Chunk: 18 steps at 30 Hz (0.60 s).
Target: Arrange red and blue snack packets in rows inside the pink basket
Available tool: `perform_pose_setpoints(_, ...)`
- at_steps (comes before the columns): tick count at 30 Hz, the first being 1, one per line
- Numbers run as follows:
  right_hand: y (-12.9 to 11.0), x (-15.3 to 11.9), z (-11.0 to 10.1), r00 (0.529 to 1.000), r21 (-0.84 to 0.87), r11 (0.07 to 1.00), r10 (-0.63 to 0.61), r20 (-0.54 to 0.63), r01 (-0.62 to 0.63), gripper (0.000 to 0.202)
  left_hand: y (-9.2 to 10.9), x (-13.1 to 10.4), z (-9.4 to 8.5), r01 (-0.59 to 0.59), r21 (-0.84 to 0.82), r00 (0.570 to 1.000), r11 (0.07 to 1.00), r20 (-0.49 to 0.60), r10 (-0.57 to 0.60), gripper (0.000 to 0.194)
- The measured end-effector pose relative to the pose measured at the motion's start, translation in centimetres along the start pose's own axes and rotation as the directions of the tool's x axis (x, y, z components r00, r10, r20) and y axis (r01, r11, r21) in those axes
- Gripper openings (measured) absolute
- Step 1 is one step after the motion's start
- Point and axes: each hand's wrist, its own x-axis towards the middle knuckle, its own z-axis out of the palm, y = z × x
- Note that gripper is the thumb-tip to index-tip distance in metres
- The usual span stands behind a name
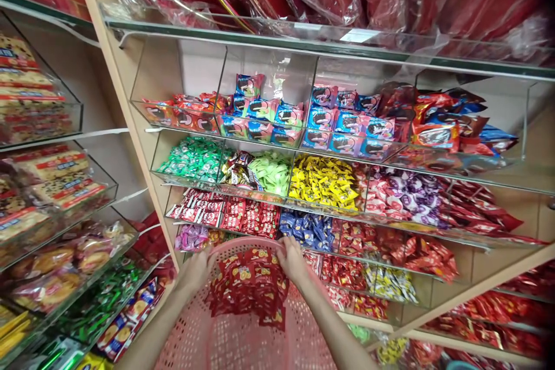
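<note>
A pink perforated plastic basket (pixel 303 329) tilts toward the shelves in front of me, its far rim near the lower bins. My left hand (pixel 195 270) is closed on the rim at the left. On the right side of that rim, my right hand (pixel 293 261) is wrapped round it too. Inside the basket lies a heap of small red candy packets (pixel 249 280) with orange prints, gathered toward the far end. Blue wrapped candies (pixel 307 230) fill the bin just beyond my right hand, and red-and-white packets (pixel 202 208) are in a bin beyond my left hand.
Clear-fronted bins hold green candies (pixel 191 159), yellow candies (pixel 323 182) and pink-and-blue snack packs (pixel 342 121). A glass shelf (pixel 303 40) above carries red plastic-wrapped goods. Side shelves at left hold packaged biscuits (pixel 65 182). A wooden divider (pixel 117 98) stands between the sections.
</note>
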Motion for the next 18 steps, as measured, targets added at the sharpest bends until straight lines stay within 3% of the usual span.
perform_pose_setpoints(12,0.3,0.5,1.0,1.0,-0.082,0.997,0.005,-0.028,-0.008,0.016,-1.1,2.0,1.8,-0.038,-0.025,0.999,0.999,0.0,0.038,0.042)
perform_pose_setpoints(18,0.0,0.7,0.8,1.0,-0.137,0.991,-0.007,-0.027,0.003,0.015,-0.6,3.1,0.5,-0.064,0.014,0.997,0.998,0.051,0.064,0.042)
